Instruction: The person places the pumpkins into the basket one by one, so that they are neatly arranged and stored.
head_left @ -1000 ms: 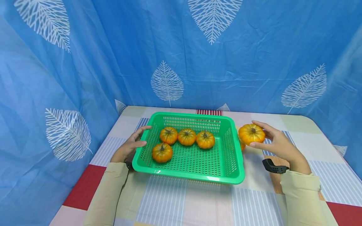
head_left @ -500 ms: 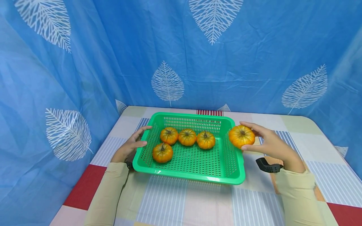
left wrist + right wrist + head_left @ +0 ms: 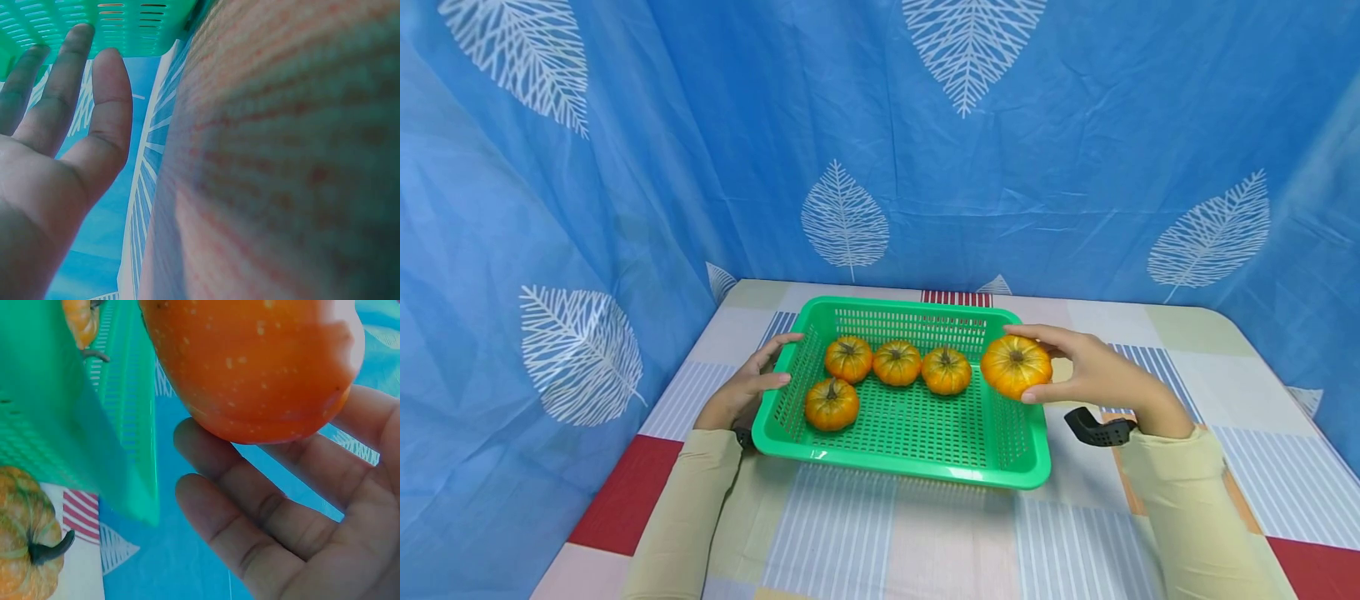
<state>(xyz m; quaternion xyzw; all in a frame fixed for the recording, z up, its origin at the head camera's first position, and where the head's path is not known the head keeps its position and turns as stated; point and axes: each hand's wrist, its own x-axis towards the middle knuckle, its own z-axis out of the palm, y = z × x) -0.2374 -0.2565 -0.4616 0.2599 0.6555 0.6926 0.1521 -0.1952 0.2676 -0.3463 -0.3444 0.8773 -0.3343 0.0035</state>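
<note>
My right hand (image 3: pixel 1097 375) grips a small orange pumpkin (image 3: pixel 1017 367) between thumb and fingers, above the right end of a green plastic basket (image 3: pixel 898 477). From the right wrist, the pumpkin's smooth orange side (image 3: pixel 262 369) shows against the fingers. Inside the basket sit several more pumpkins: a row along the back, ending in one near the middle (image 3: pixel 946 371), and one in front at the left (image 3: pixel 832 404). At the basket's left side is my left hand (image 3: pixel 748 387), its fingers extended. In the left wrist view, fingertips touch the perforated wall (image 3: pixel 134 28).
Outside the basket, another pumpkin (image 3: pixel 28 540) with a dark curved stem rests on the table, seen only from the right wrist. A patchwork cloth (image 3: pixel 951 542) covers the table. Blue leaf-print curtains (image 3: pixel 1000 208) hang behind it and to the left.
My right hand has carried its pumpkin leftward, from beyond the basket's right rim to over the basket's right end. My left hand and the pumpkins in the basket stay put.
</note>
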